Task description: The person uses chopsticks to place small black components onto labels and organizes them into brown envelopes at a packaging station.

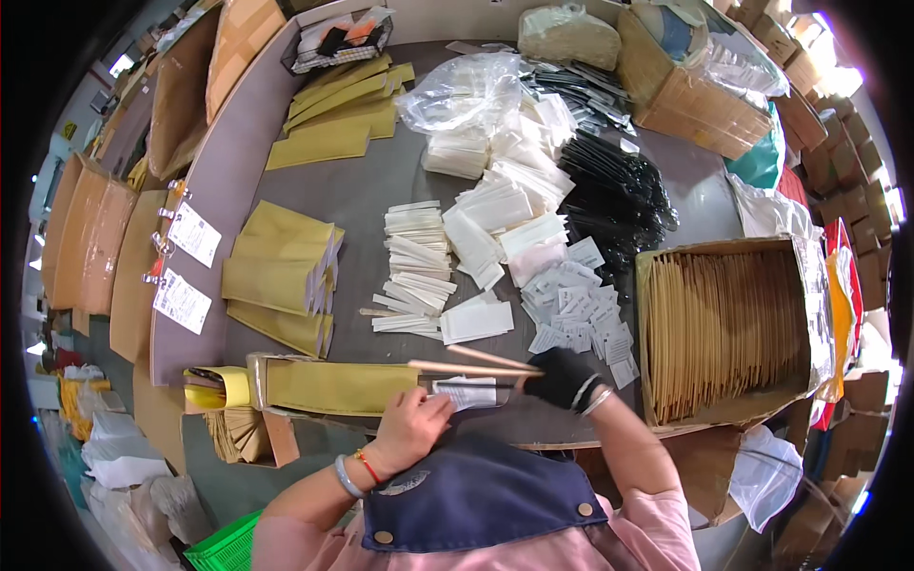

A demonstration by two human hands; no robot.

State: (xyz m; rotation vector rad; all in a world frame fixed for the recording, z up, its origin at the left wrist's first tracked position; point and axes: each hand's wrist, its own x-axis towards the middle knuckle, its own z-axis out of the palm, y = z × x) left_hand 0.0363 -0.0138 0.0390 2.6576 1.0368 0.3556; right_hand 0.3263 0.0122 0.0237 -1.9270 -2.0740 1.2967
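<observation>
Step in hand: packing a kit, by the look of it; a pair of wooden chopsticks (pixel 471 365) and a small printed white packet (pixel 466 391) are being fed into the long kraft-paper sleeve (pixel 333 385) at the near table edge (pixel 286 171).
Left hand: left hand (pixel 411 428), bare, fingers pressing flat on the packet just beside the sleeve's mouth.
Right hand: right hand (pixel 564 378), in a black glove, clenched around the right ends of the chopsticks.
Next move calls for: aligning both slim sticks with the narrow opening, I judge.
Materials: matte yellow sleeves stacked left (pixel 281 276); thin white paper packets (pixel 581 309) just beyond the hands; glossy black wrapped pieces (pixel 614 195) far right; corrugated box of tan envelopes (pixel 728 328) right.
</observation>
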